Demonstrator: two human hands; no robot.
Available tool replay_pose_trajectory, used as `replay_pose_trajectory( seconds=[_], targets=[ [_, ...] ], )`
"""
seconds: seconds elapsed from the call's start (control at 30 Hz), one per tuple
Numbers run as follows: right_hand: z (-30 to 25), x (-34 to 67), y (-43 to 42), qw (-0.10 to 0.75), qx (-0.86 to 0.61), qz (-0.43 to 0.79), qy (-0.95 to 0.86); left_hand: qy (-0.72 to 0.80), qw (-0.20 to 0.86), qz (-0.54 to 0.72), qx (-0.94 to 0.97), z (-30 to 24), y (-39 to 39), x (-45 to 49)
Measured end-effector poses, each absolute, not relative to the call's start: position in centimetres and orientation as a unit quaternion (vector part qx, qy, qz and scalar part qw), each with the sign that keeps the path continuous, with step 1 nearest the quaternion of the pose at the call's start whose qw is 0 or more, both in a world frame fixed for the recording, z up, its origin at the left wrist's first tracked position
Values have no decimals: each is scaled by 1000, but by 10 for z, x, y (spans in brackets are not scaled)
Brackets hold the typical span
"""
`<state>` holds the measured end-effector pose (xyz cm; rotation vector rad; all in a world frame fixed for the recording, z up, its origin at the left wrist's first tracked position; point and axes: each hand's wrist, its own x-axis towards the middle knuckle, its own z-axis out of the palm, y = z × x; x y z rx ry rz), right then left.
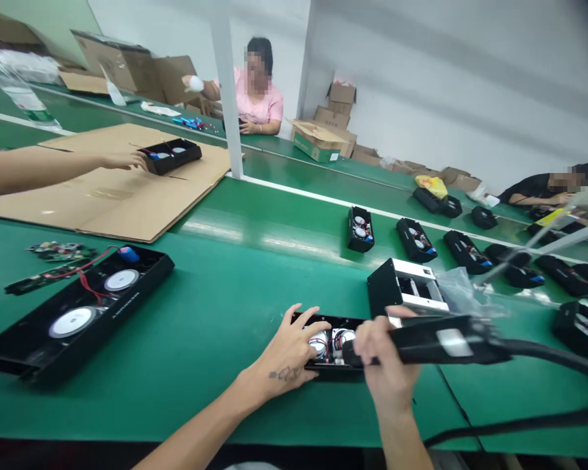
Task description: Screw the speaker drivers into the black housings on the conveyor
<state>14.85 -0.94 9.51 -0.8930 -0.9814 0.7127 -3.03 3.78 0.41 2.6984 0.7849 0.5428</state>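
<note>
My left hand (289, 346) lies across a black speaker housing (330, 343), its fingers spread over the rim and steadying it on the green bench. The housing is open, showing two round speakers and thin wires, and my hands hide part of it. My right hand (385, 352) is closed around a black electric screwdriver (445, 343), whose tip sits inside the housing. A thick black cable (549, 358) runs from the tool off to the right. The exact screw point is hidden.
To the left lie a larger open speaker housing (73, 320) and loose circuit boards (53, 271). A silver-and-black box (406, 287) and plastic bag (463, 294) stand ahead. Several housings line the bench. A co-worker's hand (125, 160) touches a housing (171, 156) on cardboard (127, 196).
</note>
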Motion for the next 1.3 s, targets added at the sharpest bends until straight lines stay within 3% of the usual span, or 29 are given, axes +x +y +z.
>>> replay_pose_trajectory(
  seconds=[0.1,0.17,0.37,0.63,1.3],
  targets=[
    [108,178,9,783,-432,212,-395,281,136,193,930,2,37,-32],
    [104,192,21,766,-475,173,-397,280,145,198,928,0,37,-32],
    [75,189,40,721,-518,218,-405,277,151,202,927,-7,40,-31],
    [76,189,37,693,-544,210,-423,280,161,199,925,-6,41,-31],
    [68,185,38,705,-530,227,-413,281,147,188,930,-7,43,-29]
  ],
)
